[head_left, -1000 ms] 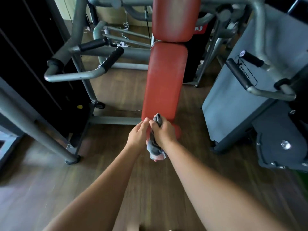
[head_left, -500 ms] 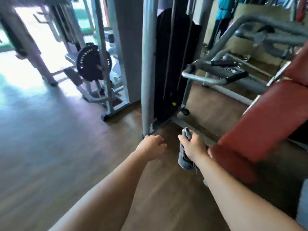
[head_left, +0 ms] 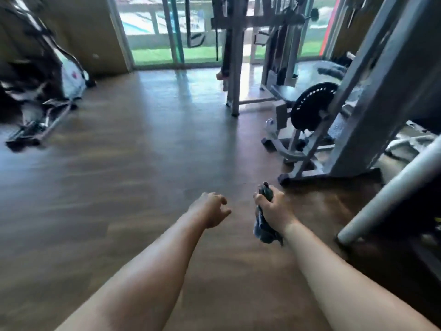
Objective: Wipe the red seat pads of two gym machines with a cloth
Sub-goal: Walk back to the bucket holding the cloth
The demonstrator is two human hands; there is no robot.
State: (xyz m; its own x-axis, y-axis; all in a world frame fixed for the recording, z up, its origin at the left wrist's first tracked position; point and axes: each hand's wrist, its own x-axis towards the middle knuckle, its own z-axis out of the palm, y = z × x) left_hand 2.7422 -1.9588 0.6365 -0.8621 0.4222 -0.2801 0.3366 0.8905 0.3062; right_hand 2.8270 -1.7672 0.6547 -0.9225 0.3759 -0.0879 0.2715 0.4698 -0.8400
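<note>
Right hand: the right hand (head_left: 274,209) grips a bunched dark cloth (head_left: 263,230) in a fist. One end pokes out above the knuckles and the rest hangs below the wrist.
Left hand: the left hand (head_left: 210,209) hangs just beside it without touching, fingers loosely curled, holding nothing.
Seat pads: no red pad shows from here. The cloth is over bare floor and touches no machine.
Step in hand: by my reckoning, a walk between machines, with the cloth carried to a pad not yet wiped.
Doing it well: I would spot the next red pad first and mind the low metalwork on the right. Then I would shake the cloth flatter so a clean face meets the pad, with the free hand steadying the frame.
Floor: the floor (head_left: 143,163) is brown and wood-patterned, glossy, with window light lying on it.
Right side: a slanted grey tube (head_left: 391,194) stands near the right arm. Behind it is a grey machine frame (head_left: 372,91) with a black weight plate (head_left: 310,108).
Left side: black gear (head_left: 31,87), too blurred to name.
Far end: a grey cable station (head_left: 235,68) stands before glass doors (head_left: 152,32), with green grass outside.
</note>
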